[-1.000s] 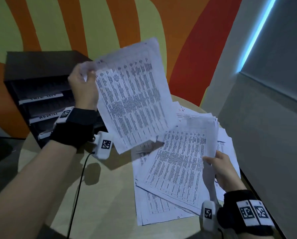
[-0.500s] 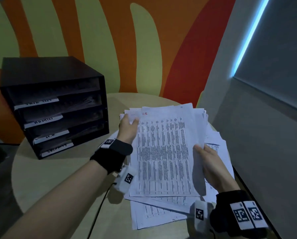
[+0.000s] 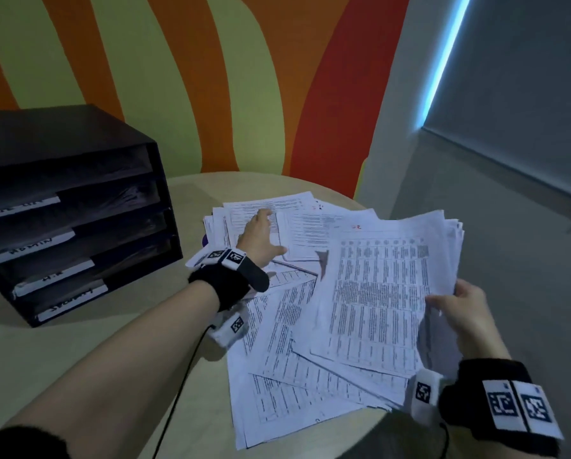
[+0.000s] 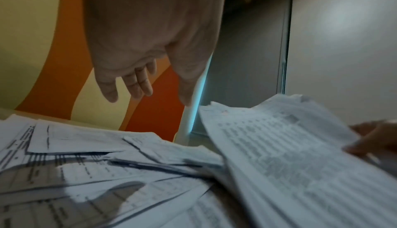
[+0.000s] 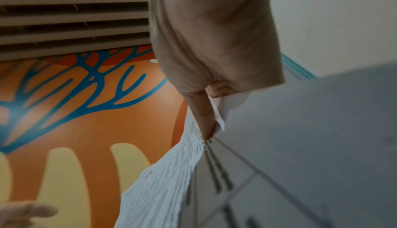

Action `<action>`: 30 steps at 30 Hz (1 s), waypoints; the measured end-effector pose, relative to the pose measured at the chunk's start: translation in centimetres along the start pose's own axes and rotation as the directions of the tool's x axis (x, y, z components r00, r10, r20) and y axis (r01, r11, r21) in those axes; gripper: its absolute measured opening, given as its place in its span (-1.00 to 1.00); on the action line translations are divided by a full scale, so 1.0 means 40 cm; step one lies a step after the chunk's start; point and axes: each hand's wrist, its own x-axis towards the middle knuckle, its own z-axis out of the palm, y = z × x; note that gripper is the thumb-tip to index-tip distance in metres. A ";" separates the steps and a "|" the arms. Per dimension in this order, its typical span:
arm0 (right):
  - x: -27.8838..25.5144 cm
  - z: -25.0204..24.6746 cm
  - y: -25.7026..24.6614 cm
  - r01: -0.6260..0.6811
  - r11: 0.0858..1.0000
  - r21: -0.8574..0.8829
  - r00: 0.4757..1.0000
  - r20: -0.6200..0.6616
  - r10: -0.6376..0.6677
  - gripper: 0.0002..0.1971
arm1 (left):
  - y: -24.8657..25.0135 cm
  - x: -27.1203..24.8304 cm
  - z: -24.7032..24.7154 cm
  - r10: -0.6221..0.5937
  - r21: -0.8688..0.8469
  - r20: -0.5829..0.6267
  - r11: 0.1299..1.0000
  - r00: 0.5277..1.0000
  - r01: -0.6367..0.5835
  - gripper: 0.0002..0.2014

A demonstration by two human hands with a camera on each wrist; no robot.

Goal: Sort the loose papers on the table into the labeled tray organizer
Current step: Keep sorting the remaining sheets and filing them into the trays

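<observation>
A messy pile of printed papers (image 3: 287, 352) covers the right half of the round table (image 3: 95, 376). My right hand (image 3: 456, 309) pinches the right edge of a lifted stack of sheets (image 3: 380, 293), seen in the right wrist view as the stack of sheets (image 5: 171, 177) under the thumb of my right hand (image 5: 206, 124). My left hand (image 3: 261, 233) hovers with spread fingers over the far-left sheets of the pile; in the left wrist view my left hand (image 4: 139, 85) holds nothing above the papers (image 4: 107, 172). The black tray organizer (image 3: 65, 220) stands at the left with white labelled fronts.
The organizer has several stacked trays with handwritten label strips (image 3: 29, 250). A grey wall (image 3: 509, 260) runs close along the table's right side, with a lit blue strip (image 3: 443, 61) above. A black cable (image 3: 178, 392) runs from my left wrist across the bare front-left tabletop.
My left hand let go of the sheet it shared with my right hand and reached out over the far-left papers. My right hand carried the stack rightward, still holding it.
</observation>
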 end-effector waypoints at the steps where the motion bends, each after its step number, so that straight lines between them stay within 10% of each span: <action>1: 0.006 -0.017 0.012 -0.019 1.000 -0.001 0.999 -0.033 0.019 -0.69 | 0.000 0.009 0.013 0.002 0.116 0.038 0.993 0.999 -0.006 -0.06; 4: 0.021 -0.053 0.040 -0.053 0.999 0.004 0.994 -0.091 0.054 -0.68 | -0.001 0.032 0.059 -0.046 0.294 0.126 0.956 0.991 0.007 0.03; 11: 0.038 -0.059 0.080 -0.076 0.997 0.006 0.992 -0.103 0.076 -0.69 | 0.018 0.081 0.161 -0.362 0.092 0.038 0.929 0.931 0.358 0.03; 24: 0.028 -0.100 0.105 -0.097 0.995 -0.004 0.992 -0.081 0.097 -0.73 | 0.053 0.118 0.167 -0.465 0.184 0.105 0.878 0.879 0.443 -0.42; 30: 0.014 -0.133 0.072 -0.080 0.995 0.054 0.988 -0.126 0.086 -0.70 | 0.001 0.034 0.090 -0.477 0.300 0.061 0.847 0.877 0.440 -0.29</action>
